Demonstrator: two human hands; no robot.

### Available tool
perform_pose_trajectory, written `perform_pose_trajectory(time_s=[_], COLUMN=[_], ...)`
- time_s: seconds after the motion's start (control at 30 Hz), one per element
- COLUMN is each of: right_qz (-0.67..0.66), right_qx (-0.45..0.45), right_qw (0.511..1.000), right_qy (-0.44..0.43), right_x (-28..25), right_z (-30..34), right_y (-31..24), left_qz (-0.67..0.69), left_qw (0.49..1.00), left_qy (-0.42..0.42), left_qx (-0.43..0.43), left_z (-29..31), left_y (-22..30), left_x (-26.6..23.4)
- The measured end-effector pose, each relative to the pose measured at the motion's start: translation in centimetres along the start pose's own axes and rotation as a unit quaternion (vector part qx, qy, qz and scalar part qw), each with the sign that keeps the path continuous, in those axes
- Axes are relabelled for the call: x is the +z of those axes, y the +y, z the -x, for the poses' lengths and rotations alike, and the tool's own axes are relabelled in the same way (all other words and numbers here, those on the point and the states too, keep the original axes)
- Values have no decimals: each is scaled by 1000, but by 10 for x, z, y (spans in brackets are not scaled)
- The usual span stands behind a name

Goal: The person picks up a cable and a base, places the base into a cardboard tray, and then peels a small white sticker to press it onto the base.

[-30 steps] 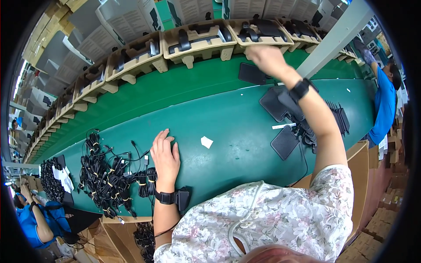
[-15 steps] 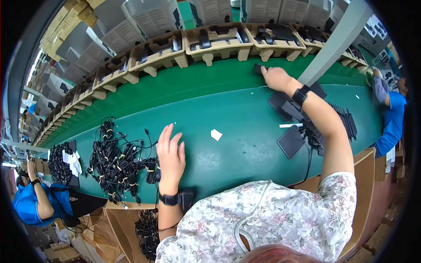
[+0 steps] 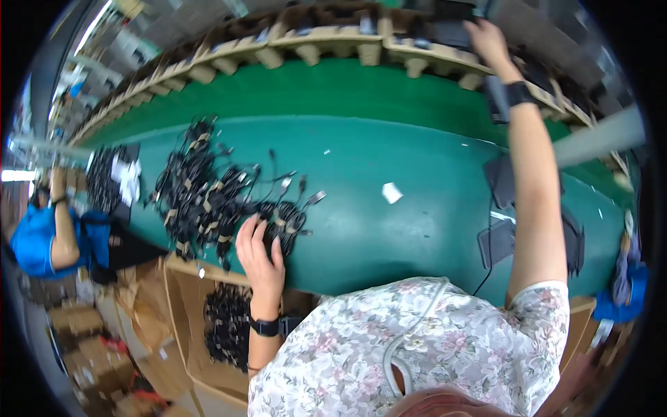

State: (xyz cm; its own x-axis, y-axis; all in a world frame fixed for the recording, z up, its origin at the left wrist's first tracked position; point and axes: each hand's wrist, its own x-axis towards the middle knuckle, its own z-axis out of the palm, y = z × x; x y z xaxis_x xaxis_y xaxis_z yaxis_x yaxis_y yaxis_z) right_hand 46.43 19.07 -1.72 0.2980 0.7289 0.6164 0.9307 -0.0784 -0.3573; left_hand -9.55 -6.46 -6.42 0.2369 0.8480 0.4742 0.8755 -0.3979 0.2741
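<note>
Reaching to one o'clock, the right hand (image 3: 486, 40) touches a dark flat unit (image 3: 455, 28) on the cardboard trays (image 3: 326, 43); its grip can't be made out. The left hand (image 3: 258, 251) lies open on bundled black cables (image 3: 208, 198) at nine o'clock, which could snag and drag off the green table (image 3: 389, 243).

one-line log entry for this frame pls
left hand: flat on bundled black cables | right hand: reaching to black item in far cardboard trays | surface: green table
</note>
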Motion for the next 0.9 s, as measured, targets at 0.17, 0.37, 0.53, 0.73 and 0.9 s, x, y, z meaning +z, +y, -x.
perform_pose_trajectory(time_s=[0.17, 0.37, 0.53, 0.73, 0.9], right_qz=[33, 246, -34, -260, -290], right_qx=[31, -135, -323, -368, -394], right_qw=[992, 959, 945, 864, 835], right_qy=[-114, 50, -45, -226, -253], right_x=[-53, -77, -74, -54, -43], right_z=[-13, 59, 158, 235, 251], right_y=[61, -49, -167, -240, -261], left_qz=[0, 11, -140, -55, 71], left_qw=[997, 999, 987, 994, 990], left_qy=[66, -40, -34, -62, -86], left_qx=[-26, -34, 67, 66, 81], left_z=[2, -12, -23, -37, -54], left_y=[-3, 13, 32, 31, 41], left_x=[-9, -2, 8, 24, 38])
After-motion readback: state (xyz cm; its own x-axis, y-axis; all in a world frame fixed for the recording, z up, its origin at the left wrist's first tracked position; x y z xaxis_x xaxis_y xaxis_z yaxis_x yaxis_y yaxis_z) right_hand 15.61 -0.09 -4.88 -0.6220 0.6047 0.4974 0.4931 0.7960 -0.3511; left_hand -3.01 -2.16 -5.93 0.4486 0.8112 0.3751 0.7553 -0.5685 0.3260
